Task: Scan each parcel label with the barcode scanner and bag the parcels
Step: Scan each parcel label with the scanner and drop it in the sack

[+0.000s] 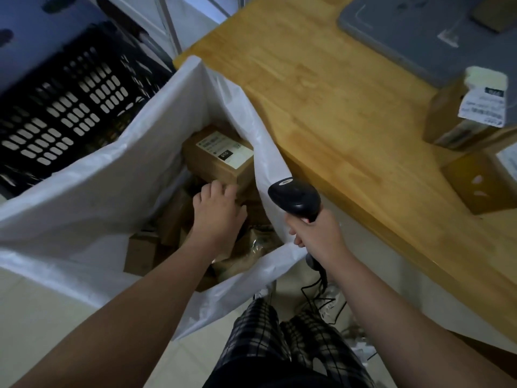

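Count, head view: 1 barcode scanner point(293, 198); 1 white bag point(112, 191); 1 black slotted crate point(56, 113). On the bench point(335, 107), 2 cardboard parcels: rear parcel point(444, 113) and near parcel point(481, 186). In the bag, 1 labelled parcel point(218, 155) on top, with more beneath; their number is unclear.

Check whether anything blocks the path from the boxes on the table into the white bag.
Nothing visible does. Bare table lies between the boxes and the bag, whose mouth gapes open beside the table edge. Only the hands are near: the right hand holds the scanner at the bag's rim, the left hand reaches inside.
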Available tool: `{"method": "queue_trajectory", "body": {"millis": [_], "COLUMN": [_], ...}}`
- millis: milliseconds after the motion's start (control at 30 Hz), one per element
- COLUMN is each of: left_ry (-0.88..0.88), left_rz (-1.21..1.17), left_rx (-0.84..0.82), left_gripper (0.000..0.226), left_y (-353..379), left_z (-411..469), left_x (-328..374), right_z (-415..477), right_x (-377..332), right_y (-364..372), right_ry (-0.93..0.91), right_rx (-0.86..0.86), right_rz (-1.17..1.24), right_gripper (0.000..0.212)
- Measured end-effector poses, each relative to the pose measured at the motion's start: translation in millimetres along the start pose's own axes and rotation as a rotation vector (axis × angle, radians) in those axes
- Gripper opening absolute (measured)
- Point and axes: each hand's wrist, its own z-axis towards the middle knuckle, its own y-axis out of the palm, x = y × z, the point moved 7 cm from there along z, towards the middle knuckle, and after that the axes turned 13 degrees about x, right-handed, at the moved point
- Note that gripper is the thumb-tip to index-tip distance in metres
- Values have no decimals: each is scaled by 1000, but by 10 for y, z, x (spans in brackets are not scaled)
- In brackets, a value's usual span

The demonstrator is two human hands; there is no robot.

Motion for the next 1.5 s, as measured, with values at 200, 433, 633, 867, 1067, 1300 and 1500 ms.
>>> {"method": "queue_trajectory", "body": {"millis": [200,433,633,867,1067,1300,1500], "left_ry": [243,480,616,600,661,1176,785], "left_rz": [-75,-115,-195,-126,3,70,-402], "left_rx": [47,21,-63,-208,-272,-374,-40], "left_gripper": [51,53,60,110,113,71,42], "left_y": [-304,-384,-257,106,313,259,37], "left_z": [246,311,213,250,327,386,467], "left_x": [987,2308,3422,4510,4880,4932,4687], "right_z": [73,45,-22,-45,142,301,355], "right_x": [-11,246,671,992,1045,817,716], "right_y": [-710,-1789,-2703,-3447,-3967,-4384,-4381], "right_ry": [29,80,199,213,141,11,-35], "right_rx": [196,445,605,672,625,421,364], "right_rz": [115,256,369,349,282,-4,-43], "right_gripper": [18,15,22,15,13,10,13]}}
